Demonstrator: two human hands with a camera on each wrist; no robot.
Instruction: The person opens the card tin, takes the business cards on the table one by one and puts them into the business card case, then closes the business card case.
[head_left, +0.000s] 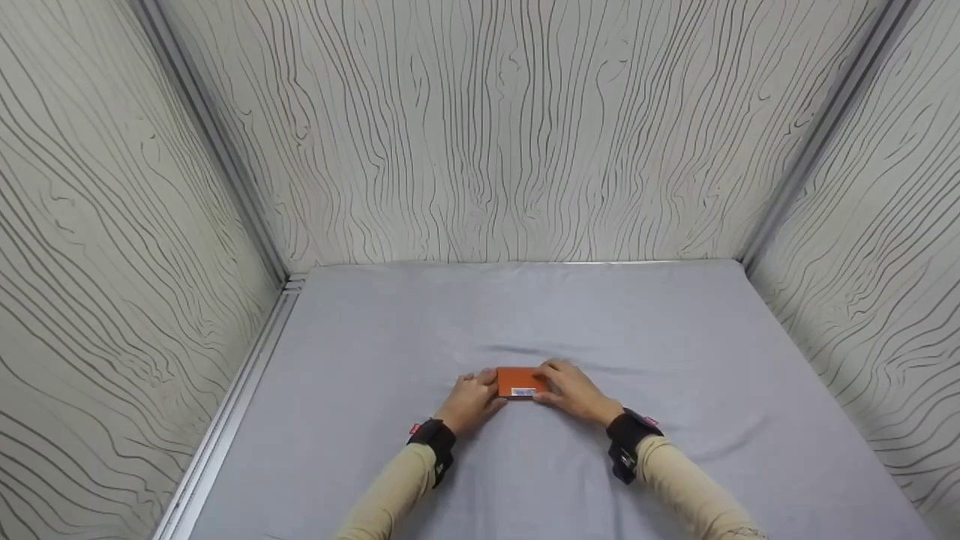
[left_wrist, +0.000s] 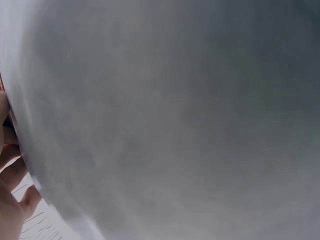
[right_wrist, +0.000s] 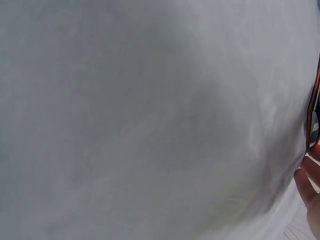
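A small flat orange box [head_left: 516, 379] with a white printed label near its front edge is low over the grey cloth, in the middle of the head view. My left hand [head_left: 469, 400] holds its left end, thumb toward the near side and fingers along the far side. At the right end, my right hand [head_left: 573, 391] grips it between thumb and fingers. The left wrist view catches part of the left hand [left_wrist: 11, 200] at its edge. In the right wrist view, a dark reddish side of the box [right_wrist: 311, 107] shows beside the right fingers [right_wrist: 306, 186].
Grey cloth [head_left: 390, 322] with a few wrinkles covers the table. Wood-grain patterned panels [head_left: 480, 135] stand behind it and on both sides. A metal rail [head_left: 232, 427] runs along the left edge. Dark bands [head_left: 433, 442] circle both wrists.
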